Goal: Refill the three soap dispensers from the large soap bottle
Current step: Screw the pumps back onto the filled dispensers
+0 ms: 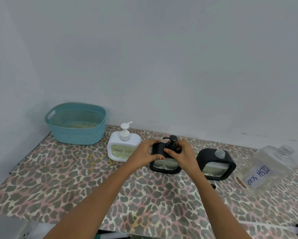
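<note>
1. One teal plastic basket [79, 135] sits at the far left corner of the counter [58, 178], which wears a leopard-print cover, close against the pale wall [144, 57].
2. Just right of the basket stands the white dispenser [124, 149], upright, its white pump screwed on and pale greenish liquid showing through its front window.
3. The left hand [144, 152] comes next. Its fingers are curled over the top left shoulder of the middle black dispenser [165, 165] and its thumb is pressed on the front face, so it is clamped on that body.
4. The middle black dispenser stands upright on the counter, near the white one but not touching it, with its clear patterned window facing the camera.
5. On its neck sits the black pump [172, 140], spout pointing left. The right hand [182, 153] has fingers and thumb closed round the pump's collar.
6. Beside that hand stands the right black dispenser [215, 165], with no pump and its clear threaded neck open.
7. Farthest right, apart from the dispensers, is the large soap bottle [268, 169]. It is clear, uncapped, labelled "DISH SOAP" and appears tilted with its neck up and to the right.
</note>
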Demonstrator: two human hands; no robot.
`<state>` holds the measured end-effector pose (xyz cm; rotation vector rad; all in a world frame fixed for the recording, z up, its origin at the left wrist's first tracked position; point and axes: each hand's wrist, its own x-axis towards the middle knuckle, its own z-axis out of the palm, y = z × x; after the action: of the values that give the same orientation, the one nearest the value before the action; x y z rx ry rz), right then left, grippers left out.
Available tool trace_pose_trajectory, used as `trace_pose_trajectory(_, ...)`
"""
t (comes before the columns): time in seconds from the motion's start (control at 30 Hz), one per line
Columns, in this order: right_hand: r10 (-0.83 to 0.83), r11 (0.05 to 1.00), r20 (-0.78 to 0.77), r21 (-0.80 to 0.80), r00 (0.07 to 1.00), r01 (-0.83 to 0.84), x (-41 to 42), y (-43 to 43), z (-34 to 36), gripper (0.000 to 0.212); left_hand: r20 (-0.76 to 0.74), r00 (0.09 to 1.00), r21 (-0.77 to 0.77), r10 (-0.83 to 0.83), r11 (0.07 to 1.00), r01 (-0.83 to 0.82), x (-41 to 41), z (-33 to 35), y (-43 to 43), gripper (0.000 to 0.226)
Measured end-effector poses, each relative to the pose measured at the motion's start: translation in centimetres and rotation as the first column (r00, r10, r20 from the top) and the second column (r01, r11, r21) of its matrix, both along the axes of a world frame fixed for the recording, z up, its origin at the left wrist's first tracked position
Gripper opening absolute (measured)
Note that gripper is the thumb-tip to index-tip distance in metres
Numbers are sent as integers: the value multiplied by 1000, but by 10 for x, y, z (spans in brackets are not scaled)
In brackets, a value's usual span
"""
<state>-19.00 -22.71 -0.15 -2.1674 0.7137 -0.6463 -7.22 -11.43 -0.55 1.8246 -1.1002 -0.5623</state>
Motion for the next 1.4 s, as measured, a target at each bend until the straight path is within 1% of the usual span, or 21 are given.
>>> trace_pose_trajectory(0.1,-58,998,4,-1,998,58,2,1,-4,19,5,1000,8,2,1000,-2,-1,-1,0,61)
trace_pose_trajectory(0.23,-95,995,22,14,995,95,3,2,-7,20,18,1000,14,2,1000,-2,-1,-1,0,62)
trace_pose_trajectory(0.43,-55,998,-10,25,998,56,4,0,-2,23,7,1000,18,-16,1000,16,1,-2,0,63)
trace_pose_trajectory(0.63,-87,996,-10,16,996,87,-1,5,-2,32,26,1000,20,7,1000,-7,-4,1,2,62)
trace_pose_trajectory(0.8,-61,997,-16,47,998,61,-12,8,7,40,92,995,22,44,999,-47,-13,9,5,58)
trace_pose_trajectory(0.97,-99,995,-17,23,995,99,-35,9,8,30,151,984,-42,94,995,-89,-27,13,14,48)
trace_pose_trajectory(1.13,-154,988,19,19,988,154,-67,6,9,21,90,991,-85,98,992,-90,-41,25,18,43)
trace_pose_trajectory(1.27,-187,982,30,25,982,187,-89,4,8,17,79,995,-103,62,993,-54,-59,30,10,43)
trace_pose_trajectory(1.4,-240,970,2,29,971,240,-109,-1,4,15,84,996,-98,6,995,3,-78,29,-10,42)
